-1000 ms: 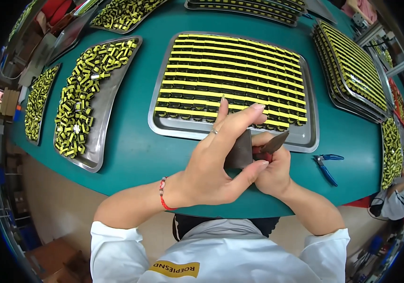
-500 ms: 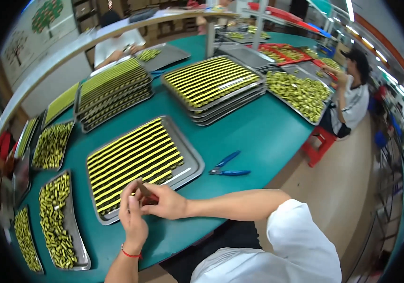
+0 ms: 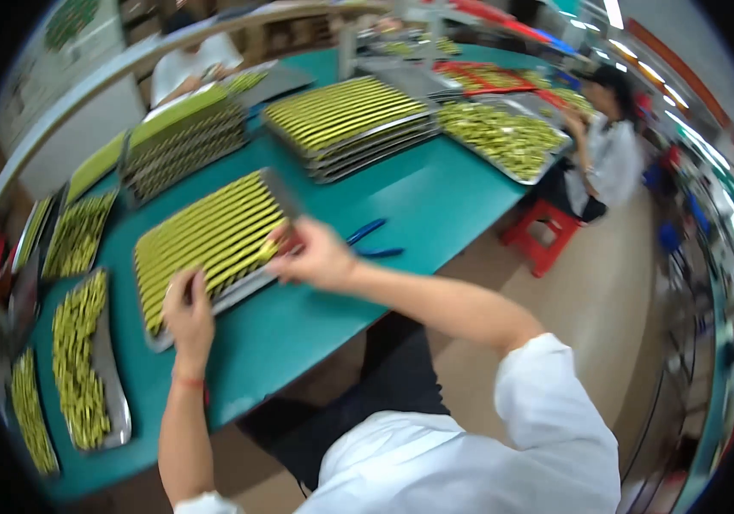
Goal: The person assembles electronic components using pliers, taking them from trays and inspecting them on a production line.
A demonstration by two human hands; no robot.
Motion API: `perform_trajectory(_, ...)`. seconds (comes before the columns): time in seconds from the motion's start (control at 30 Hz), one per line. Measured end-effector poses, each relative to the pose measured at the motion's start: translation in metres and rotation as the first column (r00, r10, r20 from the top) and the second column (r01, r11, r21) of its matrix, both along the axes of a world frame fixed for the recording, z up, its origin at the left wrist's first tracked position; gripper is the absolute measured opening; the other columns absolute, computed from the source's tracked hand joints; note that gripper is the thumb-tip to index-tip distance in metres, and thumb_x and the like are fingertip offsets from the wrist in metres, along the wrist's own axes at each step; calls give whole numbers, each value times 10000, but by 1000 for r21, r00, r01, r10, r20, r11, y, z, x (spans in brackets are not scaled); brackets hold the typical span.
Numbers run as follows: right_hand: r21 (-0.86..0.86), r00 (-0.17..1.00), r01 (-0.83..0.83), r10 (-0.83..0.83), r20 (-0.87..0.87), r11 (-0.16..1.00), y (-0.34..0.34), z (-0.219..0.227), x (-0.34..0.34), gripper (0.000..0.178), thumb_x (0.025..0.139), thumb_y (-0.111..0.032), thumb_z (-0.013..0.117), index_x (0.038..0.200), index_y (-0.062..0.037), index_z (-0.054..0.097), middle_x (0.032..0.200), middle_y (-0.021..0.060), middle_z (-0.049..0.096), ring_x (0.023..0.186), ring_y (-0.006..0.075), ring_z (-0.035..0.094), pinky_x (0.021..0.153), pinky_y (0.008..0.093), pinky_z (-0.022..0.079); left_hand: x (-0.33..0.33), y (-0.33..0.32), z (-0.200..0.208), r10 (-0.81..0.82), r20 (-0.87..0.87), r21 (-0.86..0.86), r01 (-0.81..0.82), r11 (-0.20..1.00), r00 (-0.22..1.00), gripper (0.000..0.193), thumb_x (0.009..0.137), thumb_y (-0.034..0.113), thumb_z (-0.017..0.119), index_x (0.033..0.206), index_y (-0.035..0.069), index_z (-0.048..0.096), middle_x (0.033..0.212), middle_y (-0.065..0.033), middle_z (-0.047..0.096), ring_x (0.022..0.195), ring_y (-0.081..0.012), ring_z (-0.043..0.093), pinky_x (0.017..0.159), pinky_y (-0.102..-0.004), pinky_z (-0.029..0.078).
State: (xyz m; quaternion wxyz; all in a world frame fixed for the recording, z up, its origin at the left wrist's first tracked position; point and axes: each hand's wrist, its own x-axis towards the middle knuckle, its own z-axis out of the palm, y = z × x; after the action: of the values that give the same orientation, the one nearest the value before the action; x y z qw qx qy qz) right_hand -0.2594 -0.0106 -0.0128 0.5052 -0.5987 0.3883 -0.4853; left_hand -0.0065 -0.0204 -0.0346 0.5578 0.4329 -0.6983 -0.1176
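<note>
My right hand (image 3: 320, 257) is closed over the right edge of a metal tray (image 3: 280, 199), gripping a small dark-red tool (image 3: 292, 242) whose kind is blurred. At its tip is one small yellow-and-black piece (image 3: 267, 251). Near the tray's front edge is my left hand (image 3: 189, 313), thumb and fingers curled together; whatever lies between them is too smeared to make out. Neat rows of yellow-and-black cylindrical pieces (image 3: 204, 231) fill most of the tray. Partly behind my right hand, blue-handled cutters (image 3: 377, 253) lie on the green table (image 3: 435, 197).
Trays of loose pieces (image 3: 76, 368) stand at the left. Stacked filled trays (image 3: 350, 128) and more stacks (image 3: 183, 141) are farther back. A person (image 3: 611, 137) sits at the right on a red stool (image 3: 543, 236); another person (image 3: 191, 64) works across the table.
My hands have parted: the right moved up and rightward with the tool to the tray's right edge, the left moved left. The whole view has shifted, with some blur.
</note>
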Motion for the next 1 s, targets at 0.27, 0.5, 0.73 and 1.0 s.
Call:
perform_trajectory(0.27, -281, 901, 99, -206, -382, 955, -23, -16, -50, 264, 872, -182, 743, 988, 15, 611, 734, 54, 595, 651, 137, 547, 603, 309, 471, -15, -4, -1, -66, 19, 9, 66, 998, 998, 72, 902, 46, 659, 906, -24, 645, 811, -125, 640, 711, -241, 617, 637, -327, 480)
perform_trajectory(0.5, -357, 486, -41, -294, -823, 933, -35, 13, -20, 192, 817, -166, 751, 890, -57, 610, 773, 117, 624, 730, 335, 609, 650, 409, 499, -11, 0, -1, -111, 1, 42, 111, 993, 994, 242, 962, 166, 649, 807, -5, 577, 680, -61, 519, 616, -152, 461, 578, -295, 396)
perform_trajectory(0.73, -558, 490, -159, -426, -761, 814, -39, -9, -17, 172, 791, -138, 769, 882, -75, 637, 844, 84, 641, 765, 325, 633, 645, 408, 509, -8, 2, 10, -130, 50, 14, 129, 992, 990, 236, 933, 95, 643, 747, -13, 545, 684, -124, 515, 629, -293, 505, 587, -387, 408)
perform_trajectory(1.0, -577, 590, -119, -410, -695, 808, -43, -15, -21, 149, 800, -98, 749, 900, -60, 645, 788, 106, 649, 715, 328, 633, 621, 396, 498, -7, -8, 1, -103, 72, 28, 101, 994, 992, 240, 950, 123, 637, 765, -12, 564, 671, -101, 508, 601, -236, 481, 562, -351, 389)
